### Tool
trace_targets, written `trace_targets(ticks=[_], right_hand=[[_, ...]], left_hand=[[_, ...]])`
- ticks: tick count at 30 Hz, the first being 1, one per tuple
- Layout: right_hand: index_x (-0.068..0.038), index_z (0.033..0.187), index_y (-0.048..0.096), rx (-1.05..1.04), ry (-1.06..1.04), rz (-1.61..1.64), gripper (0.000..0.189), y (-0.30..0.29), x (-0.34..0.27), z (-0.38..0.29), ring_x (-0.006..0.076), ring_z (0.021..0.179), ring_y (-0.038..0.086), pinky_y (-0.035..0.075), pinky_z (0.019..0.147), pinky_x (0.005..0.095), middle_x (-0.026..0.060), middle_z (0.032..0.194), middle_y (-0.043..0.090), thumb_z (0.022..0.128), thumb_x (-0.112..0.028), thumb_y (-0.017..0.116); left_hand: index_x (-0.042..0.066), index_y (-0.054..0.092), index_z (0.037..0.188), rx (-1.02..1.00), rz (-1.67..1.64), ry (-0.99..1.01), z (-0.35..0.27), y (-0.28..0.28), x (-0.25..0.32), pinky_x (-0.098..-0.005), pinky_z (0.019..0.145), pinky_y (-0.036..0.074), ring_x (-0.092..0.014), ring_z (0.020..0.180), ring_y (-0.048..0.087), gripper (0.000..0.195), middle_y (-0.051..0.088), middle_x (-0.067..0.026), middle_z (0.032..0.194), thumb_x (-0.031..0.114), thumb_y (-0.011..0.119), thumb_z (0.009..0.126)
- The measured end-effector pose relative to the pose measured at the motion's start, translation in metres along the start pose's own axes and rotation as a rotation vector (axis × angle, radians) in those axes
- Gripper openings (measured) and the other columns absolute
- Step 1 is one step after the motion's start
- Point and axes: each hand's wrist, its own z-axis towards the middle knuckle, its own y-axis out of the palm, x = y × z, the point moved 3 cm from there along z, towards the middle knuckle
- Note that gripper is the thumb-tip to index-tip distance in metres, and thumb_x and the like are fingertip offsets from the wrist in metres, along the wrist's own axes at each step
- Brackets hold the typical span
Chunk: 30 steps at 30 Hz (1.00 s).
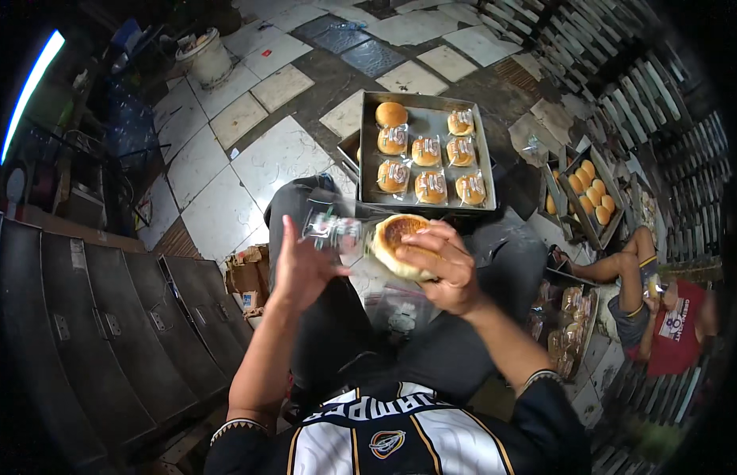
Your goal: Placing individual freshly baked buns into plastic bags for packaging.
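Observation:
My right hand grips a round bread bun whose browned face shows. My left hand is raised to the left of it, fingers apart and blurred; a clear printed plastic wrapper lies between the two hands, and whether the left fingers touch it I cannot tell. Beyond my hands stands a metal tray with several wrapped buns and one bun that looks unwrapped at its back left corner. A clear plastic bag with whitish contents sits between my legs.
To the right, trays hold bare buns and wrapped buns; a seated person holds a small item there. Dark metal trays stand in a row at left, near a torn cardboard box. A white bucket stands further back.

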Motion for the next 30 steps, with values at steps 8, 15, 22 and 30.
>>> trace_targets(ticks=[8,15,22,30], right_hand=[[-0.012,0.154,0.051,0.144,0.091,0.095,0.063,0.057,-0.037,-0.026,0.0444,0.146,0.043,0.040,0.118,0.0504,0.0210,0.160,0.043,0.094,-0.003,0.065],[-0.018,0.151,0.057,0.261,0.049,-0.262,0.058,0.030,-0.086,0.002,0.0433,0.150,0.038,0.039,0.120,0.0535,0.0163,0.166,0.037,0.094,-0.009,0.062],[-0.003,0.146,0.058,0.150,0.120,-0.081,0.057,0.040,-0.087,0.024,0.0436,0.145,0.044,0.040,0.119,0.0505,0.0237,0.155,0.047,0.089,-0.001,0.066],[0.001,0.098,0.071,0.080,0.293,0.248,0.014,0.078,-0.075,0.004,0.0330,0.086,0.067,0.053,0.078,0.0420,0.0142,0.093,0.071,0.084,0.001,0.074]], left_hand=[[0.004,0.041,0.150,-0.176,0.340,0.588,-0.008,0.078,-0.033,-0.0366,0.116,0.038,-0.023,0.134,0.052,0.057,0.053,-0.0145,0.144,0.046,0.036,0.112],[0.006,0.037,0.157,-0.283,0.000,0.459,-0.034,0.086,-0.034,-0.0426,0.123,0.033,-0.028,0.145,0.045,0.070,0.050,-0.0163,0.152,0.056,0.031,0.108],[0.006,0.048,0.149,-0.041,0.033,0.388,-0.029,0.089,-0.037,-0.0402,0.115,0.041,-0.025,0.129,0.057,0.065,0.059,-0.0127,0.141,0.054,0.035,0.108],[0.006,0.064,0.128,0.030,-0.110,0.060,0.001,0.041,-0.026,-0.0418,0.093,0.059,-0.026,0.102,0.073,0.061,0.073,-0.0133,0.112,0.057,0.041,0.105]])
